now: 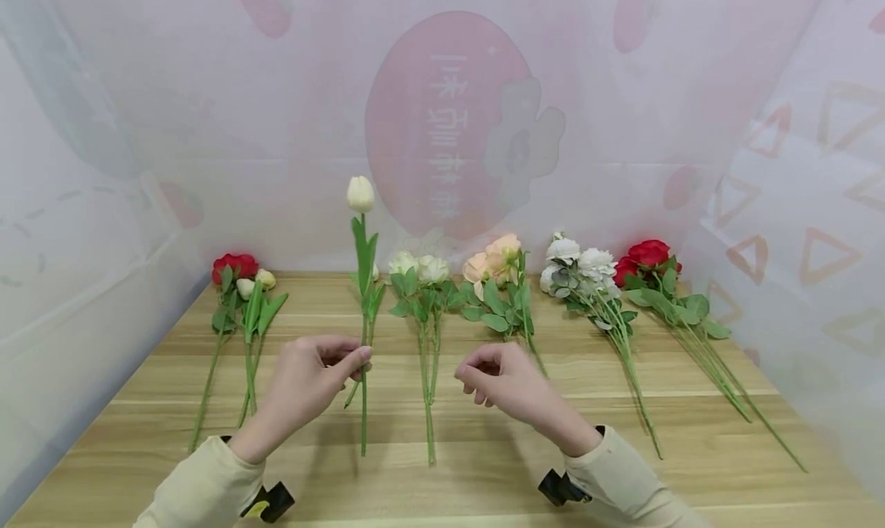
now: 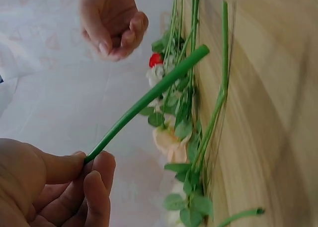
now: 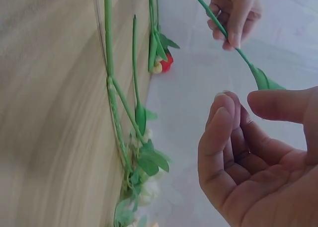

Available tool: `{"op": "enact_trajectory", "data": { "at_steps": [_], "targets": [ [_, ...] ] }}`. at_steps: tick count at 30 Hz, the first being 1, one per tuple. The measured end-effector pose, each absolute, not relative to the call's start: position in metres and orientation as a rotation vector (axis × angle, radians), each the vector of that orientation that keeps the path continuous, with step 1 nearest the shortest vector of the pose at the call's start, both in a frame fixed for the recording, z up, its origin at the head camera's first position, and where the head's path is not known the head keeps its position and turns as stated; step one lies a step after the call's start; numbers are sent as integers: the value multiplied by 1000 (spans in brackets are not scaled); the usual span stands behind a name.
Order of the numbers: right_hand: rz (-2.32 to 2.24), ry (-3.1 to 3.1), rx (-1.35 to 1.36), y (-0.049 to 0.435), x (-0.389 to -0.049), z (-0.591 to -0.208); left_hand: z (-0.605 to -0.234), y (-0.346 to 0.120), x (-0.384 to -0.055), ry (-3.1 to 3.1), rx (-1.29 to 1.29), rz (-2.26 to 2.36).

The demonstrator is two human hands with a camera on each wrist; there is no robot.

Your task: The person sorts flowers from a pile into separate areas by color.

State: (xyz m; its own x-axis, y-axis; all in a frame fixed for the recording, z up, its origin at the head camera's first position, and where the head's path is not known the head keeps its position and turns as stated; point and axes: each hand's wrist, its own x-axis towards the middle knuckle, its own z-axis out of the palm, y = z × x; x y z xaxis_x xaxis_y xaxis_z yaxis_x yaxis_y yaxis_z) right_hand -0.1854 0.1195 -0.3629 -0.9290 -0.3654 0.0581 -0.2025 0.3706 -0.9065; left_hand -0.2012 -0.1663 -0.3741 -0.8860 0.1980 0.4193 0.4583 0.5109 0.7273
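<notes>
Between thumb and fingers, my left hand (image 1: 311,378) pinches the green stem of a white tulip (image 1: 360,195). The tulip stands upright, its bloom high and its stem end below the hand. In the left wrist view the lower stem (image 2: 144,107) sticks out past the fingertips. My right hand (image 1: 512,383) hovers to the right of the tulip, its fingers loosely bent and nothing in them; the right wrist view shows a gap between thumb and fingertips. Behind the held stem, another tulip (image 1: 376,301) lies on the table, partly hidden.
Along the wooden table (image 1: 498,489) lie red flowers with pale tulips (image 1: 254,313) at left, then greenish-white flowers (image 1: 432,270), peach flowers (image 1: 494,263), white flowers (image 1: 594,267) and red roses (image 1: 648,255). Stems point toward me. A printed curtain (image 1: 311,128) encloses the back and sides.
</notes>
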Motion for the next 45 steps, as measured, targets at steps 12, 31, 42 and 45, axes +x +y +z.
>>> {"op": "enact_trajectory", "data": {
  "at_steps": [12, 31, 42, 45],
  "targets": [
    [-1474, 2454, -630, 89, -164, -371, -379, -140, -182, -2418, -561, -1761],
    [-1538, 2447, -749, 67, -156, -383, -381, -132, -175, -2408, -552, -1802],
    [-1435, 2522, -694, 48, -196, -377, -367, -174, -187, -2576, -295, -1514],
    [-1389, 2540, -653, 41, -213, -377, -367, -195, -190, -2622, -287, -1410]
  ]
}}
